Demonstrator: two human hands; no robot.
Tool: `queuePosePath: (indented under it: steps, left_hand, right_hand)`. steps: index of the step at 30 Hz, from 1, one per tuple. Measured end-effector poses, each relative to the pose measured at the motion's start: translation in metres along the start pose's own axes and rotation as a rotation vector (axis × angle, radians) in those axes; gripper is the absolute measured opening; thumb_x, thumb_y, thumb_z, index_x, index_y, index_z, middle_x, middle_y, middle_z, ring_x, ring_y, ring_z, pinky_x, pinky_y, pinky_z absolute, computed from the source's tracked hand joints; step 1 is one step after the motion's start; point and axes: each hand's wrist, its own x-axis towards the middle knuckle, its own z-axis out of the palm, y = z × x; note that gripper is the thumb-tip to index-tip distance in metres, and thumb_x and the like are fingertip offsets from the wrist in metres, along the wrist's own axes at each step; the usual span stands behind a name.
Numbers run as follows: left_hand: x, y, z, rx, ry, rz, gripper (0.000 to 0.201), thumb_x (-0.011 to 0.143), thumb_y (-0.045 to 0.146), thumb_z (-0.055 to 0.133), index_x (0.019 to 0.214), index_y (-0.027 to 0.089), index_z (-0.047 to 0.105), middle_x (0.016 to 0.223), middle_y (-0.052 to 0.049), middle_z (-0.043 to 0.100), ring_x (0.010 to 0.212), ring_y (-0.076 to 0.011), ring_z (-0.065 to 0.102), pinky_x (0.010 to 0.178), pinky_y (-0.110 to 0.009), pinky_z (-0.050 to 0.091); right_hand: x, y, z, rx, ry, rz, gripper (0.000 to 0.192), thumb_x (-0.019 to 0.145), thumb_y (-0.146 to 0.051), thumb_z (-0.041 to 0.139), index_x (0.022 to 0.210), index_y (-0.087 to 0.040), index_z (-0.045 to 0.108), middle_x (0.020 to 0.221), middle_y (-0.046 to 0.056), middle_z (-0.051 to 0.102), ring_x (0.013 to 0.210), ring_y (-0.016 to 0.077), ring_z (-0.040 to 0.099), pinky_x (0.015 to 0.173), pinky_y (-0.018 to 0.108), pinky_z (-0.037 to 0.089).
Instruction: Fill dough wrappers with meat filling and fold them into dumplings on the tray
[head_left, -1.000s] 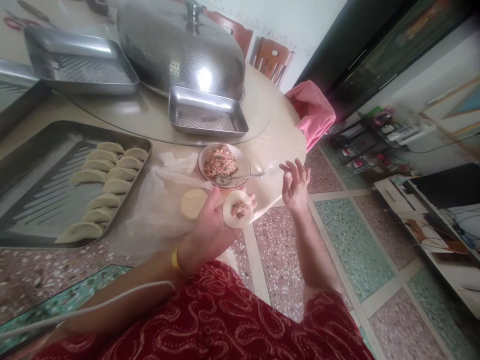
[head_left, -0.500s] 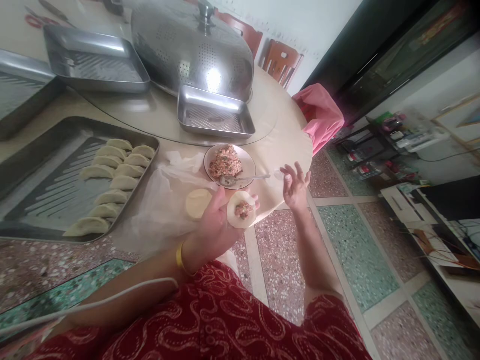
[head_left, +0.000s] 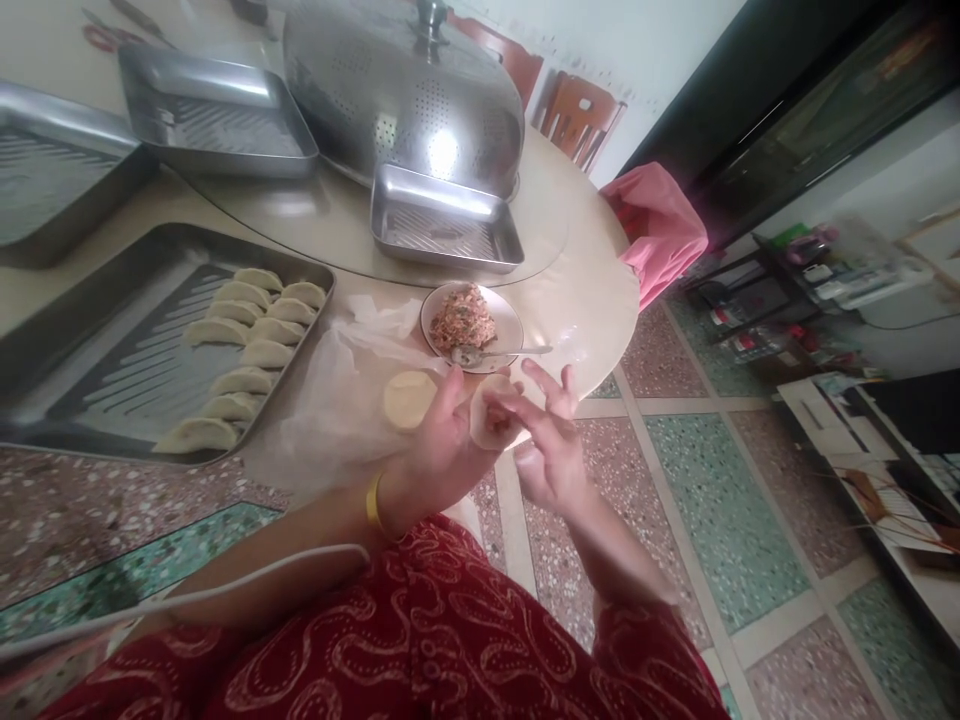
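My left hand (head_left: 435, 455) holds a round dumpling wrapper (head_left: 484, 425) on its fingers, thumb raised beside it. Meat filling sits in the wrapper's middle, partly covered by a finger. My right hand (head_left: 556, 460) reaches in from the right, its index finger over the wrapper and its other fingers spread. Just beyond my hands stands a plate (head_left: 514, 318) with a mound of minced filling (head_left: 463, 318) and a spoon (head_left: 517, 352) resting on it. Left of my left hand lie more round wrappers (head_left: 407, 398), how many I cannot tell, beside crumpled plastic film (head_left: 330, 410).
A large metal tray (head_left: 112, 280) on the left holds several folded dumplings (head_left: 244, 380). Smaller metal trays (head_left: 450, 258) (head_left: 225, 160) and a big domed steel lid (head_left: 405, 110) stand farther back. A pink bag (head_left: 664, 230) hangs at the table's right edge.
My right hand has moved left from beside the plate to the filled wrapper, its finger now over the filling. The wrapper stays in my left hand. The whole view has shifted slightly.
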Motion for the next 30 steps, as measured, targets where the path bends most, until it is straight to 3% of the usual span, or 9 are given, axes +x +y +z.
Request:
queuePosePath:
  steps: [5,10,17,21,26,30]
  left_hand:
    - [-0.001,0.002,-0.005,0.043,-0.005,0.029,0.066,0.099,0.056,0.017,0.099,0.018,0.07,0.096,-0.007,0.072,0.12,-0.0258,0.058,0.11,-0.042,0.038]
    - [-0.004,0.011,0.0,-0.061,0.074,0.005,0.066,0.099,0.057,0.018,0.097,0.015,0.07,0.084,-0.008,0.071,0.11,-0.024,0.063,0.106,-0.037,0.041]
    - [-0.007,0.02,0.005,-0.135,0.167,0.048,0.06,0.099,0.057,0.024,0.112,0.015,0.065,0.106,-0.01,0.071,0.114,-0.0239,0.063,0.103,-0.038,0.045]
    - [-0.007,0.02,0.006,-0.154,0.195,0.045,0.058,0.098,0.057,0.029,0.126,0.015,0.059,0.116,-0.01,0.069,0.119,-0.0241,0.06,0.106,-0.037,0.042]
    - [-0.008,0.02,0.005,-0.131,0.155,0.024,0.06,0.095,0.06,0.034,0.126,0.015,0.059,0.11,-0.011,0.07,0.118,-0.0268,0.061,0.105,-0.04,0.044]
    - [-0.01,0.025,0.01,-0.09,0.236,0.057,0.062,0.096,0.06,0.033,0.122,0.012,0.061,0.108,-0.012,0.071,0.122,-0.0258,0.059,0.104,-0.036,0.045]
  right_hand:
    - [0.004,0.001,0.008,-0.122,-0.078,-0.06,0.052,0.099,-0.054,0.021,0.14,-0.03,0.043,0.11,0.002,0.069,0.144,0.023,0.037,0.127,0.05,-0.002]
    - [-0.004,-0.003,0.013,-0.177,-0.039,-0.154,0.055,0.1,-0.053,0.018,0.141,-0.029,0.044,0.122,0.001,0.068,0.145,0.0214,0.036,0.127,0.05,0.0]
    - [-0.025,-0.005,0.012,-0.226,-0.075,-0.287,0.047,0.099,-0.048,0.033,0.133,-0.025,0.055,0.122,-0.001,0.071,0.147,0.0224,0.033,0.126,0.052,-0.003]
    - [-0.025,-0.005,0.01,-0.207,-0.005,-0.309,0.048,0.101,-0.047,0.025,0.13,-0.024,0.057,0.12,-0.001,0.072,0.145,0.0212,0.036,0.127,0.052,0.002]
    - [-0.023,-0.004,0.009,-0.254,-0.04,-0.313,0.046,0.101,-0.045,0.028,0.126,-0.022,0.059,0.121,-0.001,0.073,0.149,0.0206,0.028,0.127,0.049,-0.003]
    - [-0.03,0.0,0.006,-0.231,0.015,-0.313,0.046,0.101,-0.047,0.025,0.125,-0.028,0.059,0.12,-0.006,0.072,0.146,0.0183,0.033,0.128,0.049,0.002]
